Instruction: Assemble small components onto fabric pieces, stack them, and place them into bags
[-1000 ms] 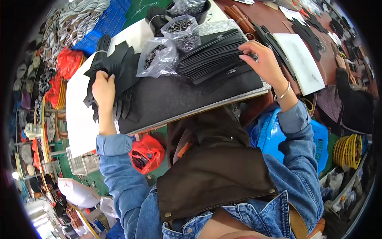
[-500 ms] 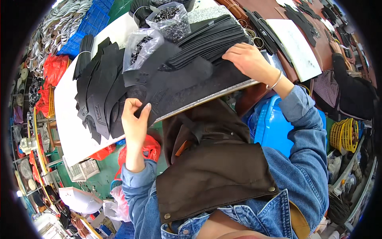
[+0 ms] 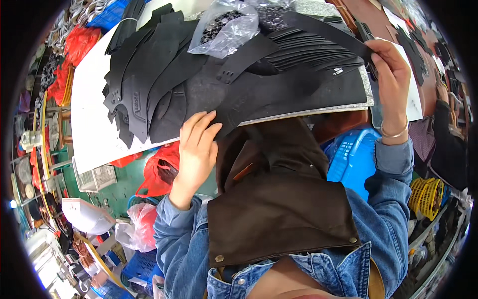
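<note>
My right hand is closed, pinching the end of a long black strip that stretches to the left over the stack. At the board's front edge my left hand has its fingers bent, with the fingertips on the corner of a black flat cut piece. That piece lies on a black sheet. Behind it sits a neat stack of black cut pieces. A separate black piece with small holes lies across the middle. More black cut pieces are fanned out at the left.
Clear bags of small dark parts stand behind the pieces. A white board shows along the left. Below the table are a blue basket, a red bag and a yellow basket. Another person's sleeve shows at right.
My right hand has left the stack and moved right, now with a black strip raised in it. The left hand has shifted right along the front edge, its fingers closer together. The view has shifted.
</note>
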Motion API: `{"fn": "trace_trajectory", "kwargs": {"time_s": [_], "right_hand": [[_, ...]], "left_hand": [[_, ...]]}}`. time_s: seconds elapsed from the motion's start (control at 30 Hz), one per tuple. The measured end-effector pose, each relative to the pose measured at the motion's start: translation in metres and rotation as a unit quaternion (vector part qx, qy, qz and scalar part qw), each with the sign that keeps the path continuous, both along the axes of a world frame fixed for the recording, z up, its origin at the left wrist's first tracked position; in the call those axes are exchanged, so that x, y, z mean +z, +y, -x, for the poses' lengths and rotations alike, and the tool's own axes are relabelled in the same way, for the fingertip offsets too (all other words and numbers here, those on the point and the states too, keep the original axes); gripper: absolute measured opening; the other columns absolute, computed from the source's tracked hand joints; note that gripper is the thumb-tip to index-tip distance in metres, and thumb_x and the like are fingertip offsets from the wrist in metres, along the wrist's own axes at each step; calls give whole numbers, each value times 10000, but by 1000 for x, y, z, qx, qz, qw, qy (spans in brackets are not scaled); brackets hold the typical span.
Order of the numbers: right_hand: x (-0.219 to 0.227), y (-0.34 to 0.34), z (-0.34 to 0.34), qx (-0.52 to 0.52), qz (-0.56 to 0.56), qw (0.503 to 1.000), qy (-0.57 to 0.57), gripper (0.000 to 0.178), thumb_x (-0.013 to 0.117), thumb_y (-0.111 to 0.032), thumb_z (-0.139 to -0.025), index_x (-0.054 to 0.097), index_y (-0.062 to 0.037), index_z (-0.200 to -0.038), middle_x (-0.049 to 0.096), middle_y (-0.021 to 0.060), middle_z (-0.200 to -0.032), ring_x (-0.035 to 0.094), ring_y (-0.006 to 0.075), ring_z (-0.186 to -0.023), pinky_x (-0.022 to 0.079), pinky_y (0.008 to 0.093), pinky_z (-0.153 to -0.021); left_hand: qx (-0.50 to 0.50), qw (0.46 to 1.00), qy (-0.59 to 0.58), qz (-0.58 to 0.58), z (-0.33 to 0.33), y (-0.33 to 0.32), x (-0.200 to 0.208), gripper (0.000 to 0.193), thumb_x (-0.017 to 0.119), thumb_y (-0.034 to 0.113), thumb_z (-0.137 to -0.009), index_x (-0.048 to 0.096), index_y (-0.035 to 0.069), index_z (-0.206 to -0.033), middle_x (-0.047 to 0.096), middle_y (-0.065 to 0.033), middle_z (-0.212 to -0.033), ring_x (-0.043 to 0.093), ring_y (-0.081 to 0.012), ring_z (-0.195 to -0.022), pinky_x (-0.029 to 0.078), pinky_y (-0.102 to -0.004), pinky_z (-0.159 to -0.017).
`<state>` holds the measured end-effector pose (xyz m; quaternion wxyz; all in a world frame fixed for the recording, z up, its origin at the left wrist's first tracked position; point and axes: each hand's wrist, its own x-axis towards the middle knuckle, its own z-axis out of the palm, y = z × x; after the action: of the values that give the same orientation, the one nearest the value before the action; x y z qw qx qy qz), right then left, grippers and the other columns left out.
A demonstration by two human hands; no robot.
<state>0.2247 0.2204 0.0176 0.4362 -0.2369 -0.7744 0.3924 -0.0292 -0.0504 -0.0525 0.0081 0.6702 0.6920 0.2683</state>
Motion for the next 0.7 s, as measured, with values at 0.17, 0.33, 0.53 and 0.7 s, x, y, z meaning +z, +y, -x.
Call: {"fn": "trace_trajectory", "kwargs": {"time_s": [0.17, 0.33, 0.53, 0.7], "right_hand": [[10, -33, 61, 209, -27, 951, -224, 196, 519, 30, -755, 631, -4, -912, 633, 56, -773, 605, 116, -715, 462, 245, -655], [-19, -54, 116, 271, -117, 927, -229, 113, 556, -77, -755, 623, -15, -821, 630, 130, -763, 605, 303, -718, 482, 368, -670], [34, 43, 150, -25, -398, 836, -378, 175, 584, -143, -797, 629, -59, -943, 620, 121, -871, 586, 308, -839, 463, 382, -710], [21, 80, 178, 73, -388, 806, -441, 157, 596, -120, -749, 611, -49, -889, 628, 119, -845, 595, 301, -843, 465, 394, -713]], "left_hand": [[67, 983, -120, -125, -4, -4, -14, 421, 613, -111, -608, 583, -5, -1014, 537, -170, -1160, 525, -345, -1056, 454, -398, -858], [-26, 993, 7, -118, 10, 2, -8, 355, 616, -62, -626, 606, -6, -976, 590, -146, -1058, 561, -313, -1013, 447, -421, -856], [-17, 983, 80, -165, 8, 5, -11, 303, 627, 43, -606, 656, 69, -906, 596, -57, -933, 549, -234, -911, 418, -422, -839], [-26, 984, 72, -164, 10, 6, -6, 314, 629, 32, -599, 651, 68, -910, 592, -54, -939, 542, -237, -919, 421, -420, -833]]}}
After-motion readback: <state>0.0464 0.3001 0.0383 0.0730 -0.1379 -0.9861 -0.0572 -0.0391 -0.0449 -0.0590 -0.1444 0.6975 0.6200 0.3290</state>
